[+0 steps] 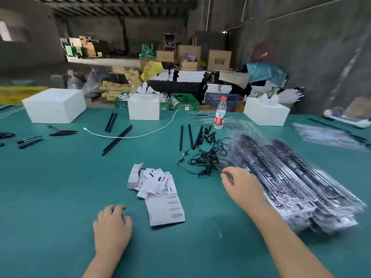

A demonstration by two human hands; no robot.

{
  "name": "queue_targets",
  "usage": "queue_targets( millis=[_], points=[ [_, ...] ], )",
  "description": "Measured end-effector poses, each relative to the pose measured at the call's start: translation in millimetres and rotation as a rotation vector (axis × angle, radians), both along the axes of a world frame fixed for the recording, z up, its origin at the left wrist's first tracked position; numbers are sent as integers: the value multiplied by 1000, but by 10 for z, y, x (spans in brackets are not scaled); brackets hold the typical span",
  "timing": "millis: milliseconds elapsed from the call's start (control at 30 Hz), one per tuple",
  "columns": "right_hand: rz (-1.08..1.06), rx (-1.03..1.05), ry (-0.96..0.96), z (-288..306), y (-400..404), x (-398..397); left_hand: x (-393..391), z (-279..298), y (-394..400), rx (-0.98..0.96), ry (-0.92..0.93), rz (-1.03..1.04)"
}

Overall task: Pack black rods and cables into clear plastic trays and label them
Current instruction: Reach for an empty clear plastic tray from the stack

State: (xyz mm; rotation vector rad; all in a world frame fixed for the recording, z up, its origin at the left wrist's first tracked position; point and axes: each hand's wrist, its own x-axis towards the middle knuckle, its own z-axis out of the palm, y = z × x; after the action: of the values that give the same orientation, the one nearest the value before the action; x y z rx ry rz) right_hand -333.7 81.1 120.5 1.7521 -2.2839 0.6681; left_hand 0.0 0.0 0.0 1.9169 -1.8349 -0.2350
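The person's right hand [242, 184] reaches out at centre right of the frame, over the near edge of the tangled heap of thin black cables [206, 157], with the fingers loosely curled and the thumb and forefinger drawn close; whether they already pinch a strand I cannot tell, as the blur hides it. The left hand [112, 223] rests on the teal table covering [60, 197] at lower centre, fingers bent, holding nothing I can make out. To the right lies a big stack of filled clear plastic trays [291, 183], and loose slim black rods [195, 136] lie just beyond the cables. White barcode labels [158, 189] sit in a pile between the hands. It looks like the fetching step: next, one cable must be teased free of the tangle.
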Motion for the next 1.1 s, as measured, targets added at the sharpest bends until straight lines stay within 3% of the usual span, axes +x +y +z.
queue_targets(
  millis=[33,100,267,333,500,767,1100],
  points=[
    [-9,-106,27,107,-134,-171,-18,10,-67,-17,58,-23],
    [-109,-99,82,332,-342,-483,-37,-11,-195,-18,51,-36],
    [-330,400,-51,365,-669,-1131,-65,-96,-341,48,-40,-46],
    [-365,475,-23,261,-713,-1206,-54,-126,-333,53,-45,-51],
    [-393,486,155,164,-902,-1146,-66,-139,-327,46,-32,-54],
    [-234,490,427,303,-959,-1128,-67,-120,-350,63,-9,-33],
    [-161,374,421,821,-1177,-691,-67,-135,-359,22,27,-45]
  ],
)
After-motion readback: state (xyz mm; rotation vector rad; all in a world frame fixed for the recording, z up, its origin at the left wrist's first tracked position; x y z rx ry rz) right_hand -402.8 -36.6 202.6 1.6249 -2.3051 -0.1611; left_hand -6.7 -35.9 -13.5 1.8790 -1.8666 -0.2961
